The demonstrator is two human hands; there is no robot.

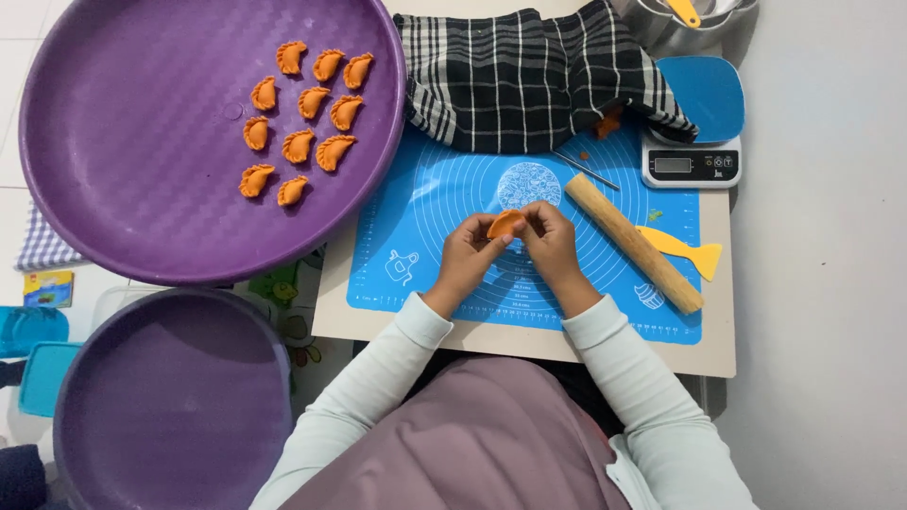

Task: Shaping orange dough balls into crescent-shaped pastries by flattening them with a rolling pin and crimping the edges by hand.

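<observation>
My left hand [466, 253] and my right hand [551, 244] meet over the blue silicone mat [416, 217], both pinching one orange dough piece [504, 224] held just above it. Fingertips of both hands close on its edges. Several finished orange crescent dumplings [300, 111] lie in rows on the large purple tray [123, 189] to the left.
A wooden rolling pin [631, 242] and a yellow scraper [682, 247] lie on the mat to the right. A kitchen scale [692, 162] with a blue pad sits at the back right beside a black checked cloth [529, 76]. A second purple tray [170, 406] sits lower left.
</observation>
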